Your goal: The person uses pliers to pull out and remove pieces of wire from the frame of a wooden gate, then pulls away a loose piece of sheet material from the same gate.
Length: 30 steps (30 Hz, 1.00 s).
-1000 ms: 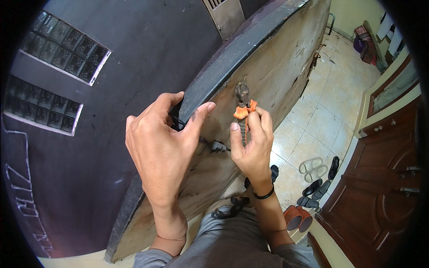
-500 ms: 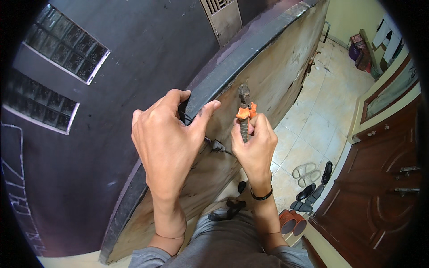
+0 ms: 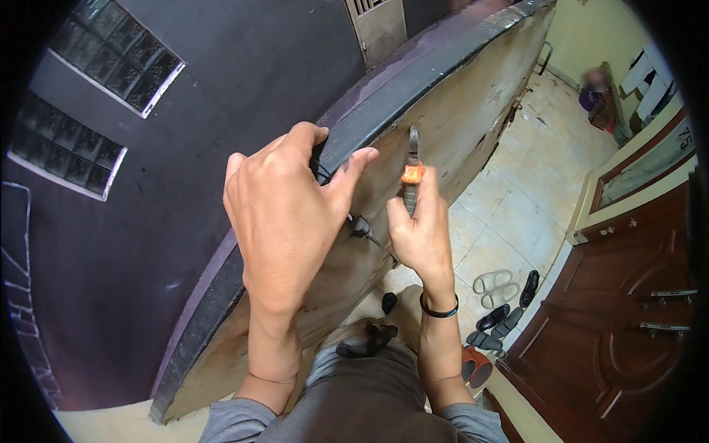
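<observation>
My right hand (image 3: 422, 240) is closed around the handles of worn pliers (image 3: 413, 173) with orange guards and dark, ribbed grips. Their metal head points away from me, beside the stained face of the wall; whether it touches is unclear. My left hand (image 3: 288, 203) spans the dark top edge of the wall (image 3: 384, 111), its thumb and forefinger apart and its other fingers hidden. Thin black wires (image 3: 322, 171) show between that thumb and forefinger. Below the thumb, a dark plug-like piece (image 3: 362, 227) with a cable lies against the wall face.
Left of the wall rises a dark painted surface with glass-block windows (image 3: 118, 55). On the right are pale floor tiles (image 3: 491, 188), several sandals and shoes (image 3: 507, 323), reddish-brown pots (image 3: 478, 367) and a carved wooden door (image 3: 613, 332). A bundle of cloth (image 3: 602, 103) sits farther back.
The pliers have turned from showing both orange guards to a narrower, edge-on side. My right hand has rotated with them. The left hand keeps its pose while the view shifts slightly.
</observation>
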Motion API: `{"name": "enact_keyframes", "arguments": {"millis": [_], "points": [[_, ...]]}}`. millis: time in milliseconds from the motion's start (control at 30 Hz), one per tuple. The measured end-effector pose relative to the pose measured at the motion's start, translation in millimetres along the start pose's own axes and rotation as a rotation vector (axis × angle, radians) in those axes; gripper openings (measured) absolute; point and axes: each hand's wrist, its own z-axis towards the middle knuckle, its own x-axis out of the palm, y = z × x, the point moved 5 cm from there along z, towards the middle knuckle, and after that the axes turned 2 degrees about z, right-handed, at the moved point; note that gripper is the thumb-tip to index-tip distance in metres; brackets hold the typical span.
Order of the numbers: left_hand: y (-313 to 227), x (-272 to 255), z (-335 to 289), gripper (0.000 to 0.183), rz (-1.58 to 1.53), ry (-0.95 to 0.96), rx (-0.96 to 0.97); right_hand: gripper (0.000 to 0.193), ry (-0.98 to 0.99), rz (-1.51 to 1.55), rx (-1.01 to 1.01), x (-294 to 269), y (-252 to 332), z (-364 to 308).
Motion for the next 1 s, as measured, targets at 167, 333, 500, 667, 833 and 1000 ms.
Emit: {"name": "enact_keyframes", "arguments": {"millis": [167,333,500,667,833,1000], "points": [[1.6,1.5,-0.1,0.049,-0.04,-0.03,-0.005,0.012,0.363,1.17,0.406,12.3,-28.5,-3.8],[0.3,1.8,-1.2,0.045,-0.052,0.028,-0.06,0.032,0.038,0.335,0.005,-7.1,-40.2,-6.2],[2.5,-1.3,-2.9,0.046,-0.017,0.048,-0.08,0.051,-0.172,-0.164,-0.155,-3.6,-3.9,-7.0],[1.9,4.4,-0.3,0.046,-0.031,0.005,-0.043,0.052,-0.245,-0.271,-0.132,2.7,7.8,-5.5],[3.4,2.8,1.0,0.045,-0.061,-0.014,-0.028,0.05,-0.278,-0.444,-0.078,12.5,26.6,-5.3],[4.4,4.2,-2.6,0.048,-0.014,-0.015,0.002,0.034,-0.272,-0.507,-0.002,28.5,27.6,-6.7]]}}
